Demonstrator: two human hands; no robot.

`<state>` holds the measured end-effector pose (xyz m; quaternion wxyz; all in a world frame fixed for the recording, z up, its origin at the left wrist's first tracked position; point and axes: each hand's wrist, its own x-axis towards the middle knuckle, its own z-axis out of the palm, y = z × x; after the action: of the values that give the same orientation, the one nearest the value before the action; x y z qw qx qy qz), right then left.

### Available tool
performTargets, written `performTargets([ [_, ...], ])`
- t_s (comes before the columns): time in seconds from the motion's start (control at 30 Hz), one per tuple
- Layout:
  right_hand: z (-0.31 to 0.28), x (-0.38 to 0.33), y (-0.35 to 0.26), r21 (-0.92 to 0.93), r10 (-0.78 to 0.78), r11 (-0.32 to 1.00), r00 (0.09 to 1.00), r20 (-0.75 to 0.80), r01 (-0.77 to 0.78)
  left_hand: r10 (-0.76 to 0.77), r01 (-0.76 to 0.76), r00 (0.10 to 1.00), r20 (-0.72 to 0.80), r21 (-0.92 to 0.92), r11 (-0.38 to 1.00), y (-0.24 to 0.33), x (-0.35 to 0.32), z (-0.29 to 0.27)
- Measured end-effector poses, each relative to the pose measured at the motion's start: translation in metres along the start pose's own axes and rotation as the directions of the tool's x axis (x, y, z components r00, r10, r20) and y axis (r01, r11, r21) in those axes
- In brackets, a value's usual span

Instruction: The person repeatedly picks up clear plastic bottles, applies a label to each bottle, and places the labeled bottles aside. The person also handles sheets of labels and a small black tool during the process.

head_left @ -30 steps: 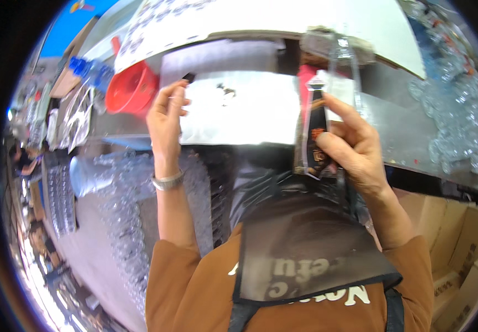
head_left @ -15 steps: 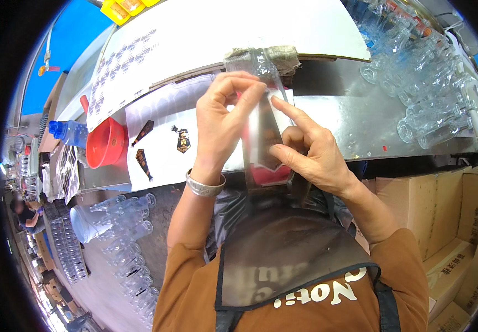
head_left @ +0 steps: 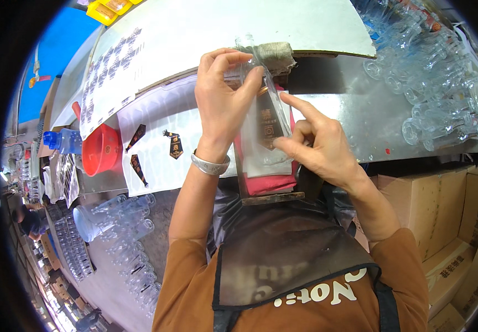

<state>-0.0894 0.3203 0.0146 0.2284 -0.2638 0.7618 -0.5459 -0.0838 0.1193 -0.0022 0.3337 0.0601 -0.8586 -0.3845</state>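
A clear glass bottle (head_left: 250,135) lies tilted in front of me, its neck pointing away. My left hand (head_left: 226,83) is closed, with thumb and fingers around the bottle near its shoulder. On the upper face of the glass is a dark tie-shaped decal (head_left: 268,119) with gold print. My right hand (head_left: 319,141) grips the bottle's right side: the thumb tip is at the decal's lower end, the index finger extends along the glass edge, and the other fingers curl in. Beneath the bottle are a white cloth and a red cloth (head_left: 272,184) on a wooden stand (head_left: 275,198).
A folded rag (head_left: 276,57) lies by the bottle's neck. Left of me, a white sheet (head_left: 161,174) bears several loose decals (head_left: 176,145), beside a red bowl (head_left: 100,149) and a blue-capped bottle (head_left: 62,141). Many glass bottles (head_left: 443,99) lie right; cardboard boxes (head_left: 432,210) stand below.
The bottle has tilted, its neck shifting left, and both hands have moved with it. The decal shows more plainly, and more of the red cloth and wooden stand is uncovered.
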Motion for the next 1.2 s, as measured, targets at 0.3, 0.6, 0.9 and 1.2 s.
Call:
performTargets([
  [0.3,-0.007,0.047,0.038,0.301,0.079,0.949,0.995,0.062,-0.094,-0.452,0.507,0.862,0.230,-0.408,0.759,0.005,-0.042,-0.025],
  [0.6,-0.010,0.077,0.008,-0.120,-0.032,0.992,0.999,0.027,0.035,-0.383,0.603,0.794,0.471,-0.542,0.585,0.020,-0.075,-0.020],
  [0.9,-0.014,0.082,0.000,-0.203,0.025,0.979,0.997,0.077,-0.009,-0.371,0.514,0.848,0.378,-0.417,0.750,0.026,-0.080,-0.009],
  [1.2,-0.015,0.086,0.003,-0.176,0.030,0.984,0.996,0.082,-0.015,-0.348,0.488,0.849,0.397,-0.340,0.804,0.019,-0.080,-0.010],
])
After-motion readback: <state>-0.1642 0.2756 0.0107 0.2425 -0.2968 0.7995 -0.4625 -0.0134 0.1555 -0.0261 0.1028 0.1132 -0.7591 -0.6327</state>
